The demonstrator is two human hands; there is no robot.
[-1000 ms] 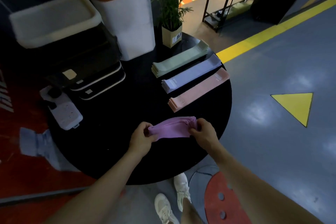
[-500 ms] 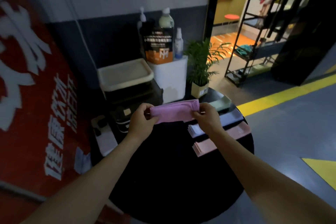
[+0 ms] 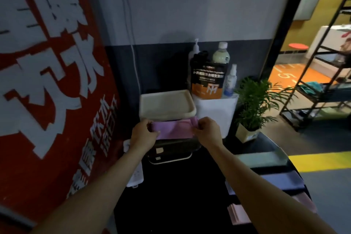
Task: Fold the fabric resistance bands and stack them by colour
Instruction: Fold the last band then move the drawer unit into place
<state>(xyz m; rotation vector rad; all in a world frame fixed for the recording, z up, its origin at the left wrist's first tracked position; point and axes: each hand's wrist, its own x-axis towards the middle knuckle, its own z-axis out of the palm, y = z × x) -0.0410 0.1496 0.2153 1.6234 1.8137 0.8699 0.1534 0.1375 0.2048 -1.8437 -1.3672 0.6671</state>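
A purple fabric band (image 3: 173, 129) is stretched flat between both hands, raised in the air above the round black table (image 3: 180, 195). My left hand (image 3: 143, 135) grips its left end and my right hand (image 3: 208, 131) pinches its right end. Three folded stacks lie on the table's right side: a green stack (image 3: 262, 158), a lavender-blue stack (image 3: 281, 181) and a pink stack (image 3: 239, 214), the last partly hidden behind my right forearm.
Behind the band stand dark cases (image 3: 171, 150) topped by a cream tray (image 3: 166, 105). A white box (image 3: 214, 112) holds bottles and a sign. A potted plant (image 3: 252, 104) stands at the table's far right. A white power strip (image 3: 134, 175) lies left. A black rack (image 3: 322, 74) stands beyond.
Both hands have lifted the purple band from just above the table up to chest height. The view has tilted upward toward the wall, and the folded stacks now sit low at the right.
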